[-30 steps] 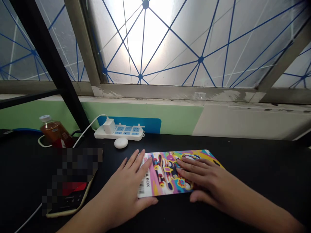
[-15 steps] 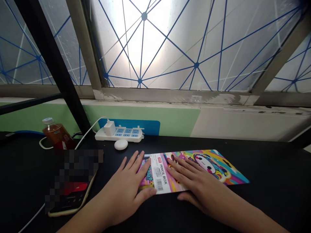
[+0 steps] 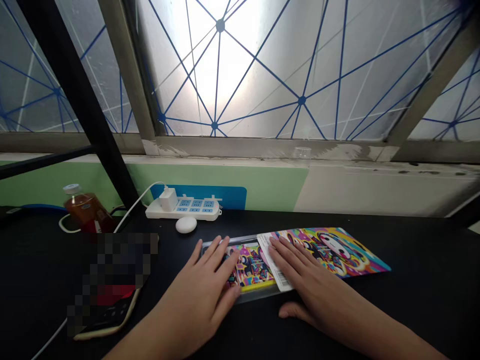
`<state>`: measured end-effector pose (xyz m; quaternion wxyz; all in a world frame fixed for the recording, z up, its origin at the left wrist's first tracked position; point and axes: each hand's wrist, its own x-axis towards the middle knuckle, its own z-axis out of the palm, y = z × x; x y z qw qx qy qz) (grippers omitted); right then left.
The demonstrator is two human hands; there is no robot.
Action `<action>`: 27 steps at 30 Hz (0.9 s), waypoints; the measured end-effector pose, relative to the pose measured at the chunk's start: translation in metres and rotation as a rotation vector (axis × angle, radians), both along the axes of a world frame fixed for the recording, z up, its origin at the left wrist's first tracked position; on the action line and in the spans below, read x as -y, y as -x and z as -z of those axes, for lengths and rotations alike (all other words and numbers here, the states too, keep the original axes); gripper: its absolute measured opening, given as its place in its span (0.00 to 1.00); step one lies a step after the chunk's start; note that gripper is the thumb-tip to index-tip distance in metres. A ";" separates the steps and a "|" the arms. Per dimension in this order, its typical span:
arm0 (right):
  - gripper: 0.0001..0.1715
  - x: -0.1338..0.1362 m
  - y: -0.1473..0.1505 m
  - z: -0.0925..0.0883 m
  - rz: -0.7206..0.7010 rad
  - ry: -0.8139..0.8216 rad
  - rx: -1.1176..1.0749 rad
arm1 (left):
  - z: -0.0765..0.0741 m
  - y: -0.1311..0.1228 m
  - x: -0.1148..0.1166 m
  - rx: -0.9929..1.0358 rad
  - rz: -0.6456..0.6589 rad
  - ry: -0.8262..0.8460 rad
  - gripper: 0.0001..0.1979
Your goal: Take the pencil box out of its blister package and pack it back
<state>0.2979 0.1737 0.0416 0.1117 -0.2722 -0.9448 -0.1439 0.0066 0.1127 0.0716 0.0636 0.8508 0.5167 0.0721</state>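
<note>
A colourful printed card (image 3: 333, 245) with a white label strip lies slanted over the right part of a clear plastic case (image 3: 258, 296). Inside the case, a brightly patterned sheet (image 3: 255, 265) with a yellow lower edge shows between the hands. My left hand (image 3: 210, 285) rests flat on the left end of the case, fingers spread. Palm down, my right hand (image 3: 311, 285) lies on the label end of the card with its fingers stretched out and its thumb apart, on the table side. Neither hand is closed round anything.
A white power strip (image 3: 202, 215) with a plug and a white oval object (image 3: 186, 225) lie at the back of the black table (image 3: 423, 310). On the left are a tilted bottle (image 3: 88, 210), a partly pixelated phone (image 3: 116, 310) and a white cable (image 3: 131, 209).
The printed card has slid right under my right hand, uncovering the clear case and patterned sheet. My right hand has shifted slightly right; my left hand stays on the left end.
</note>
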 end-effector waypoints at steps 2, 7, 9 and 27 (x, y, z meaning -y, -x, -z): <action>0.51 0.000 0.004 0.009 0.019 -0.017 0.005 | 0.002 -0.008 0.002 -0.033 0.052 0.029 0.31; 0.43 -0.002 0.006 0.010 0.045 -0.021 0.030 | 0.012 -0.012 0.003 -0.046 0.079 0.034 0.34; 0.40 -0.005 0.002 0.003 0.023 -0.007 0.030 | 0.013 -0.007 0.001 -0.024 0.076 0.009 0.31; 0.40 -0.022 -0.107 0.010 -0.080 -0.132 0.065 | -0.008 0.008 0.000 -0.015 0.084 0.029 0.31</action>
